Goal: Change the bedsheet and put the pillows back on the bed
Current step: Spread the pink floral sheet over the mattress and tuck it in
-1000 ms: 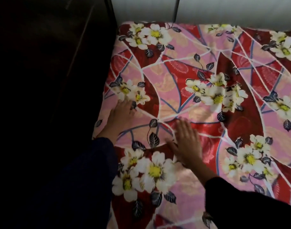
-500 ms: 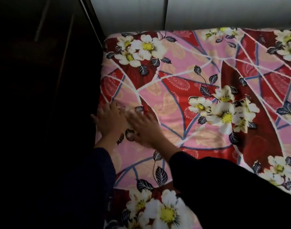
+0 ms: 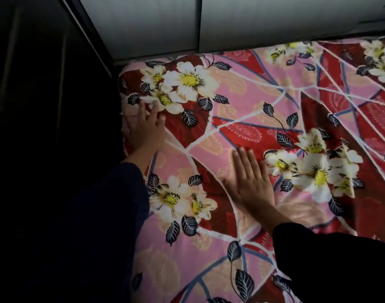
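A red and pink bedsheet [image 3: 252, 110] with white flowers and dark leaves covers the bed up to its far left corner. My left hand [image 3: 146, 125] lies flat on the sheet near the bed's left edge, fingers spread toward the corner flowers. My right hand [image 3: 251, 182] presses flat on the sheet further right, fingers straight and together. Both arms wear dark sleeves. No pillow is in view.
A white panelled wall [image 3: 187, 25] runs along the head of the bed. Dark furniture [image 3: 45, 106] stands close against the bed's left side, leaving a narrow dark gap there.
My hands were together near the left edge half a second ago. The left has slid toward the corner and the right has moved rightward across the sheet.
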